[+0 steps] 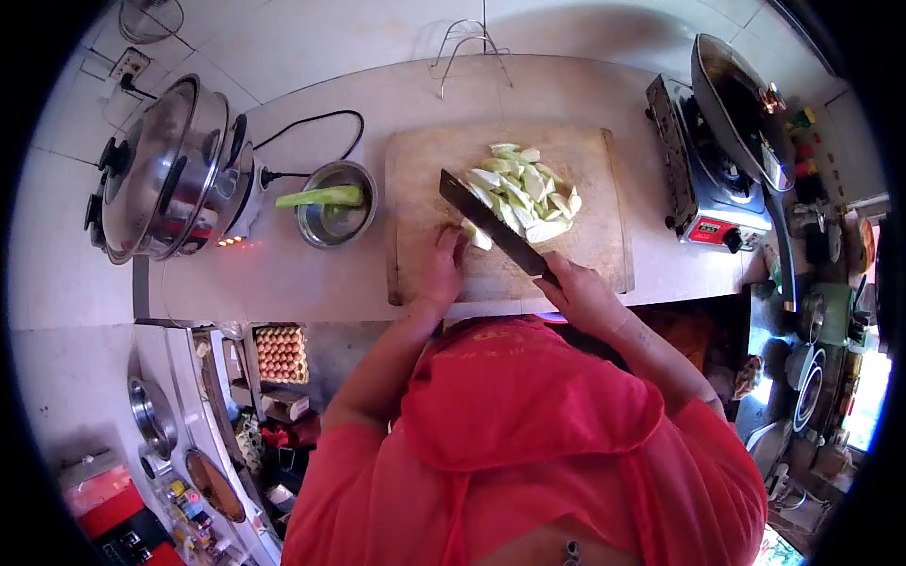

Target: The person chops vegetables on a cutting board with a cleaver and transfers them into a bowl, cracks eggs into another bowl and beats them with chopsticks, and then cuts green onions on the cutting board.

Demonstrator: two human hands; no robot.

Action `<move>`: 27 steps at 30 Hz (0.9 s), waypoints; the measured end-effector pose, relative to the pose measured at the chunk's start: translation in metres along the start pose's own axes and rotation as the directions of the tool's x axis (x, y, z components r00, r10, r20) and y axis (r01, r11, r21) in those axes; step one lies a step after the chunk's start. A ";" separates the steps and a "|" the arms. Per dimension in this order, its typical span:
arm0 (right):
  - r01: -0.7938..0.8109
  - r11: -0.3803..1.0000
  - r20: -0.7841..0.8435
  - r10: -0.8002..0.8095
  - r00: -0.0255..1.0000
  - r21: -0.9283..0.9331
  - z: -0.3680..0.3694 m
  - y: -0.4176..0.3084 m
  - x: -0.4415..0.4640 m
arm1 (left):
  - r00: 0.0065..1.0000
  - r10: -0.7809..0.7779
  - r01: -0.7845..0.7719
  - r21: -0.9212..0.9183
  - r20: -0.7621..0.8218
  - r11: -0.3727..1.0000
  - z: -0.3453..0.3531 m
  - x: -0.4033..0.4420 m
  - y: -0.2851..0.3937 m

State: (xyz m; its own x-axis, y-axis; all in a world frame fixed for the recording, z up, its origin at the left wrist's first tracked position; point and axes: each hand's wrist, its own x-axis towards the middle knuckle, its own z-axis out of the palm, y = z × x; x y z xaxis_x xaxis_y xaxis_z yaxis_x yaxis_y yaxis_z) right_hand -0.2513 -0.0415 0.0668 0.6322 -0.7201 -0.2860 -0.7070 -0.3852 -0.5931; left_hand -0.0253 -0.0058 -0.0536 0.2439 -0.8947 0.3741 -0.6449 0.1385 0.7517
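My right hand (580, 294) grips the handle of a dark-bladed kitchen knife (491, 223), its blade slanting up and left across the cutting board (415, 170). At the blade's left side, the curled fingers of my left hand (444, 264) hold a short piece of pale green vegetable (478, 236). Its exact kind I cannot tell. To the right of the blade lies a pile of cut vegetable pieces (528, 193), wedge-like and whitish green. A longer green vegetable (326, 196) rests across a metal bowl (351, 229) left of the board.
A large lidded steel pot (156, 179) stands on the left, with a black cord (351, 118) behind the bowl. A gas stove (703, 170) carrying a pan (736, 104) is on the right. A wire rack (467, 42) leans at the back wall. Eggs (281, 355) sit below the counter.
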 end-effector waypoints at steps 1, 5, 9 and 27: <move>-0.006 1.000 0.005 0.006 1.000 -0.008 0.001 0.000 -0.001 | 1.000 -0.024 0.025 -0.024 0.020 0.999 0.000 -0.001 -0.001; 0.004 1.000 0.024 -0.005 1.000 0.020 0.008 0.014 0.004 | 0.999 0.016 -0.016 0.004 -0.029 1.000 0.008 -0.004 -0.008; 0.038 0.999 -0.013 -0.037 0.999 0.025 0.006 0.021 0.006 | 1.000 0.026 -0.025 0.080 -0.013 0.996 0.004 -0.001 -0.001; 0.037 0.999 -0.078 -0.039 0.996 -0.026 0.005 0.017 0.010 | 0.994 -0.082 0.081 0.014 0.071 0.997 0.020 0.012 -0.023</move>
State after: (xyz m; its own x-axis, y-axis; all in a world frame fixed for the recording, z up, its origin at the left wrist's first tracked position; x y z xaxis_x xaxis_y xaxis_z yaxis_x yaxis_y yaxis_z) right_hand -0.2551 -0.0522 0.0497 0.6328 -0.7472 -0.2032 -0.6912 -0.4268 -0.5832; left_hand -0.0217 -0.0284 -0.0767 0.2442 -0.9309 0.2716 -0.6331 0.0591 0.7718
